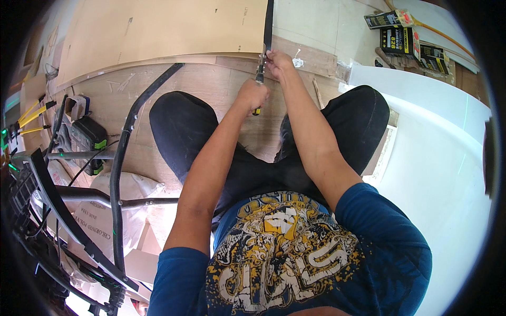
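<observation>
My left hand (253, 96) is wrapped round a hand tool with a black-and-yellow grip (257, 111) and a dark, partly metallic front end (260, 71). Its exact kind is hard to make out. The front end points away from me, at the near right corner of a large tan board (158, 31). Along the board's right edge runs a narrow black strip (269, 26). Just right of the tool, my right hand (278, 64) pinches the near end of that strip. Its fingertips are close to the tool's front end.
Black tubular frame (122, 158) stands at my left, near a black-and-green device (87, 134) and white sacks (100, 210). Black-and-yellow boxes (399, 42) lie at far right. A white curved panel (437, 121) lies right of my knee, on the wood-look floor (195, 84).
</observation>
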Available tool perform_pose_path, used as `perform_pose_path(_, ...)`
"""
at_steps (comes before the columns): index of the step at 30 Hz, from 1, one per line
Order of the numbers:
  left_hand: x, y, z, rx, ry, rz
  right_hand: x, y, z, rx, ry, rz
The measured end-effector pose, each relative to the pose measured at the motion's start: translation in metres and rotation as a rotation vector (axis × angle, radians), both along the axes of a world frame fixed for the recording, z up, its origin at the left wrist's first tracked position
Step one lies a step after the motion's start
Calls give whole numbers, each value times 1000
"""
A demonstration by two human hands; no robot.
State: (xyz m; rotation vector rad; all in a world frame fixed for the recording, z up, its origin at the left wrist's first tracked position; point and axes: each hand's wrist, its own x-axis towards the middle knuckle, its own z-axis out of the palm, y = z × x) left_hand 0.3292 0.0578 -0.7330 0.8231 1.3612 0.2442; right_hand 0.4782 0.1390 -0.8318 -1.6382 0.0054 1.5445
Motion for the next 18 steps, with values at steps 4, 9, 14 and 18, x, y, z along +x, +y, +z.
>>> perform_pose_path(4,1,1,6,0,39,-3,5,-1,-3,13,26,26)
perform_pose_path(9,-7,-1,-4,33,25,-47,-3,-5,7,-25,76,16)
perform_pose_path(14,-1,-1,-15,127,56,-18,22,51,63,-168,-330,260)
perform_pose_path(18,10,5,-17,57,-46,-66,74,163,184,401,-1282,728)
